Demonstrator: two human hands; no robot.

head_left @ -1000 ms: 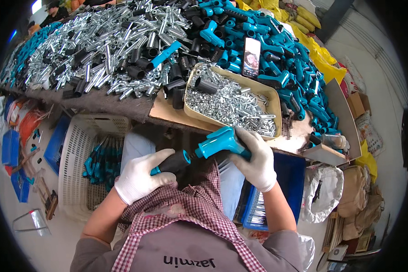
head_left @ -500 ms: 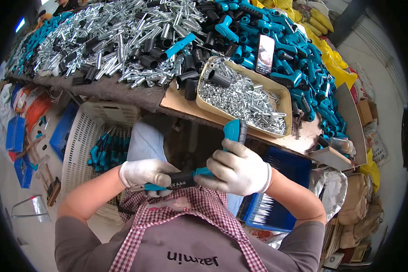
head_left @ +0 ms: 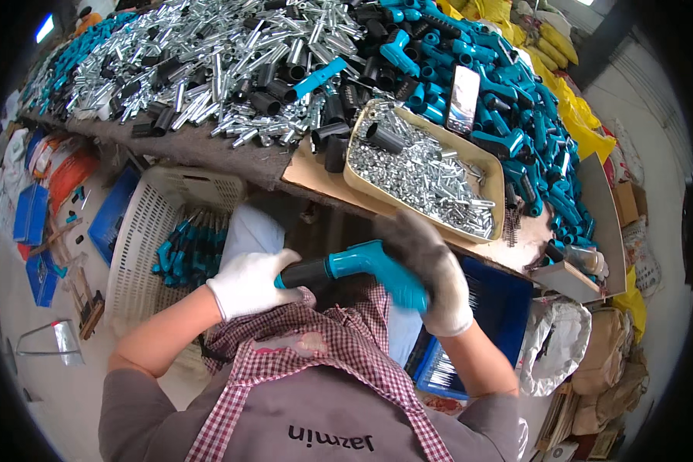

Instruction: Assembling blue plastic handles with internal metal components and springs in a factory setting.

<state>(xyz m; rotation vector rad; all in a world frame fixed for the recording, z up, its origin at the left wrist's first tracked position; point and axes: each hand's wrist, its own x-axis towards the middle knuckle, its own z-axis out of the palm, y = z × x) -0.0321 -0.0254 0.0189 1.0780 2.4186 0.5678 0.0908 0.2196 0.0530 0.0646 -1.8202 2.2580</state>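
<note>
In front of my apron a teal, pistol-shaped tool handle (head_left: 362, 259) lies almost level, bent downward at its right end. A black sleeve (head_left: 306, 273) covers its left end. My left hand (head_left: 250, 283), in a white glove, is closed around that sleeve end. At the bent grip is my right hand (head_left: 433, 269), its glove dark on the palm side. Motion smears its fingers, so whether they grip or only touch the handle cannot be told.
A bench holds heaped metal tubes (head_left: 208, 69), teal handles (head_left: 508, 85), a phone (head_left: 463, 98) and a tray (head_left: 348, 171) of small metal parts. Below stand a cream basket (head_left: 127, 246) with teal-black tools and a blue bin (head_left: 508, 300) with thin metal pieces.
The teal handle has turned, so its bent grip now points down and right rather than up. My right hand has shifted from around the handle to its right end. The left hand still holds the sleeve end.
</note>
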